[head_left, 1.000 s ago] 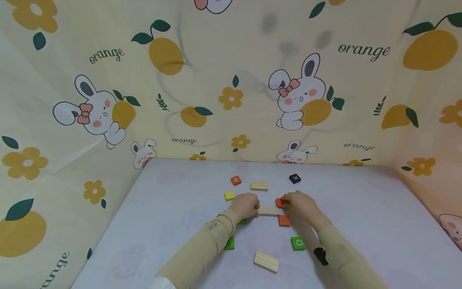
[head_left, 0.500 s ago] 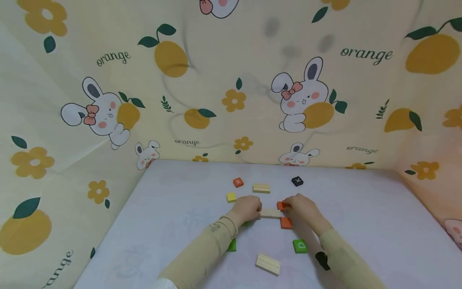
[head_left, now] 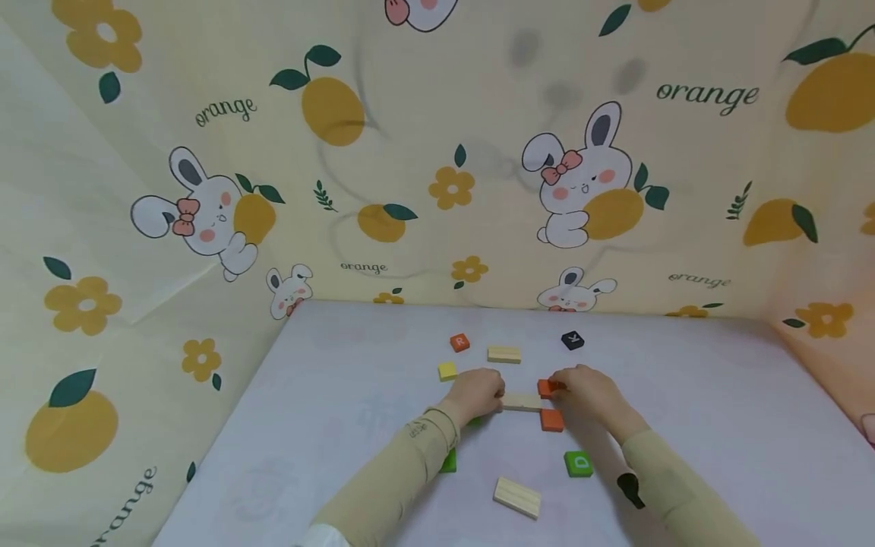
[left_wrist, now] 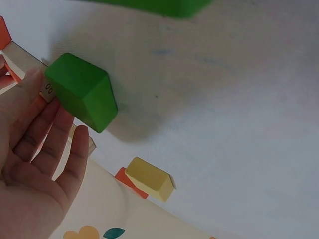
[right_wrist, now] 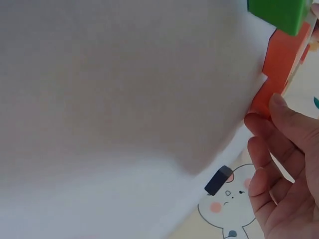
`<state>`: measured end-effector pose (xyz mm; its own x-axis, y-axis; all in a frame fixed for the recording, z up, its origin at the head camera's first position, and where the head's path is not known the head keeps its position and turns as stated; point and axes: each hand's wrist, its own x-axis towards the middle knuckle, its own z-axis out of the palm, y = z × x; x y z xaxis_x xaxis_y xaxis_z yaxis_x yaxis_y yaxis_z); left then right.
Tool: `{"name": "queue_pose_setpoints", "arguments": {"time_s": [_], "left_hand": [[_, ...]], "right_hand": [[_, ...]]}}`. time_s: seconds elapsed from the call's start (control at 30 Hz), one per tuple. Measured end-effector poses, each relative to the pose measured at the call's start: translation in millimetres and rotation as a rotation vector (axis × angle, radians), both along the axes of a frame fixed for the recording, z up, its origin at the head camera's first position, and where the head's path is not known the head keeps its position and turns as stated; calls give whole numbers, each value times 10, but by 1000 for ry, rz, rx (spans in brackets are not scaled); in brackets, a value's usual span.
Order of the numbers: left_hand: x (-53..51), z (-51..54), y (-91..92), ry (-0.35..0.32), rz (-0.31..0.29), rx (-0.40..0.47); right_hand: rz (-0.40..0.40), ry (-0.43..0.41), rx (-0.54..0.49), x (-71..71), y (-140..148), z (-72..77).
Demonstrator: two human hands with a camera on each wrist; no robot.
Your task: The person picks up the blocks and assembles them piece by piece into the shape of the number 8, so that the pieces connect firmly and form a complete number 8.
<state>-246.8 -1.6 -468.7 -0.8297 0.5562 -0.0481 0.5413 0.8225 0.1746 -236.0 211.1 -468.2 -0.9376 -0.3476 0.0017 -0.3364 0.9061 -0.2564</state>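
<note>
A wooden plank (head_left: 522, 402) lies mid-table. At its left end my left hand (head_left: 478, 393) pinches an orange block (left_wrist: 40, 102), mostly hidden by the fingers. My right hand (head_left: 589, 391) pinches another orange block (head_left: 544, 388) at the plank's right end, with thumb and index finger on it in the right wrist view. A further orange block (head_left: 551, 420) lies just nearer than that one. Close by the left fingers stands a green block (left_wrist: 79, 89), largely covered by that hand in the head view.
Nearer me lie another green block (head_left: 449, 461), a green block with a D (head_left: 578, 464) and a wooden plank (head_left: 517, 497). Farther back are a yellow block (head_left: 447, 371), an orange R block (head_left: 459, 343), a wooden plank (head_left: 503, 355) and a black K block (head_left: 572, 339).
The whole head view has shifted, with everything appearing farther right. Both hands stay at the ends of the middle plank, and the blocks keep their places.
</note>
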Motion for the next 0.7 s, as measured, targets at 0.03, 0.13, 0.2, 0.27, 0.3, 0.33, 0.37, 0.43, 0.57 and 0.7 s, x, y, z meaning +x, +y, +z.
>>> {"name": "queue_pose_setpoints", "arguments": {"time_s": [0.03,0.13,0.2,0.27,0.3,0.33,0.37,0.43,0.57,0.7], "left_hand": [[-1,-2,-4,1,0,0],[1,-22,-27,-4,5,-1],[1,-33,-43,-10,5,3],[2,-32,-54,-15,3,17],[1,-30,-56,-15,1,26],[0,-26,-56,-13,-4,32],[-1,-18,-54,-10,-8,32],[-2,-5,-47,-9,-14,32],[-6,15,-26,-10,-14,21],[-4,18,-17,-7,-19,22]], "right_hand": [[-4,-10,-5,-1,-5,-2],[-3,-15,-16,0,-20,-23],[5,-4,-23,5,-31,-24],[12,20,-15,7,-36,-22],[13,31,-11,9,-37,-15],[12,38,-7,10,-38,-9],[10,42,-1,13,-38,-1],[5,34,16,15,-38,16],[4,14,35,19,-40,51],[4,15,32,10,-40,63]]}}
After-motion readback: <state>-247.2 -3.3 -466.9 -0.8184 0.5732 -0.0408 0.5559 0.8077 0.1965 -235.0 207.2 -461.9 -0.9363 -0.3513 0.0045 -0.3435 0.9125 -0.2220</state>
